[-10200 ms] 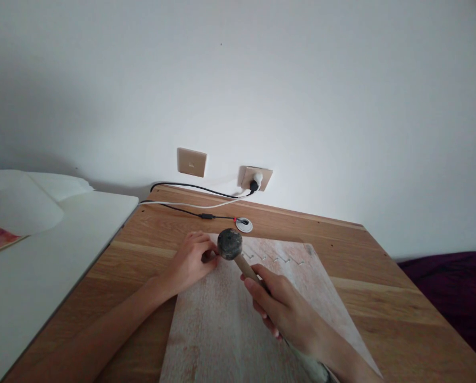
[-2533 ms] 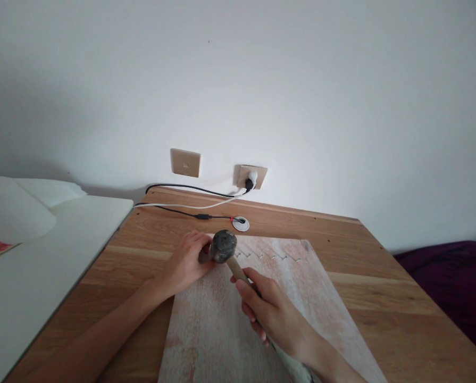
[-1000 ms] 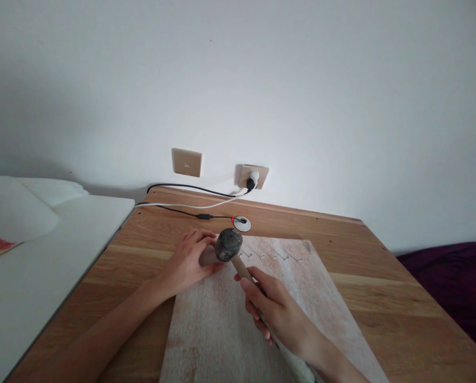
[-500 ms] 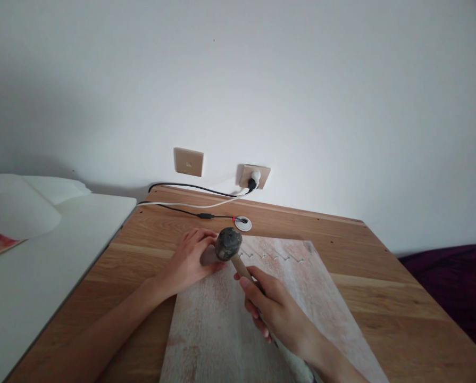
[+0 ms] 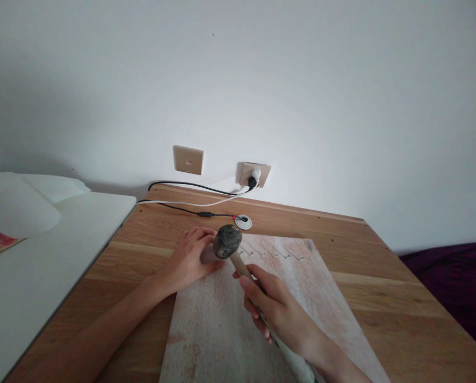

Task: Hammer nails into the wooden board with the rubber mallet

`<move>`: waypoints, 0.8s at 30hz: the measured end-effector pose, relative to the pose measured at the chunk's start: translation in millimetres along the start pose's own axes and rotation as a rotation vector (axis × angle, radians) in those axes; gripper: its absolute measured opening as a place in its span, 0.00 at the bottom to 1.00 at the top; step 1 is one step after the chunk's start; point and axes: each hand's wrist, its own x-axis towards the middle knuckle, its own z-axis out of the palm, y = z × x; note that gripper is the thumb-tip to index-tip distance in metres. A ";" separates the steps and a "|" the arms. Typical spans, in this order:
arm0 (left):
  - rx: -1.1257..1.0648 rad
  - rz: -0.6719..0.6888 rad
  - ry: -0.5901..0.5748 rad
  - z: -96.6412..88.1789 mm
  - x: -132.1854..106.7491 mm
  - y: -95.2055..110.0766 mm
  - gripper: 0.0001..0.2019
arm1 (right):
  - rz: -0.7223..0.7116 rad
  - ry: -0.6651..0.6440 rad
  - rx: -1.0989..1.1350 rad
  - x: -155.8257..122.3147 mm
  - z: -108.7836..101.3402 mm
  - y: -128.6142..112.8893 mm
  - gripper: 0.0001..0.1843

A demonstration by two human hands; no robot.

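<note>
A pale whitewashed board (image 5: pixel 230 330) lies flat on the wooden table (image 5: pixel 381 287). My right hand (image 5: pixel 275 308) grips the wooden handle of a hammer whose dark head (image 5: pixel 227 242) hovers over the board's far left corner. My left hand (image 5: pixel 192 260) rests on that corner beside the hammer head, fingers curled; whatever they pinch is hidden behind the head. A row of several small nails (image 5: pixel 277 255) stands along the board's far edge.
A white table (image 5: pixel 54 266) adjoins on the left with white paper (image 5: pixel 18 207) on it. Black and white cables (image 5: pixel 193 205) run from a wall socket (image 5: pixel 254 174) to a round grommet (image 5: pixel 243 222). A dark purple surface (image 5: pixel 453 287) lies to the right.
The hammer head has shifted slightly up and down over the same corner. Both hands stay where they were.
</note>
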 end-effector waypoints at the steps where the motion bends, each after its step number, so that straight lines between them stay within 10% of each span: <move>1: 0.000 -0.004 -0.001 0.0 0.1 0.0 0.21 | 0.005 0.000 0.001 0.4 0.1 0.0 0.24; 24: -0.007 -0.009 -0.021 -1.5 0.0 0.8 0.19 | 0.005 0.035 0.035 2.9 0.3 -0.6 0.29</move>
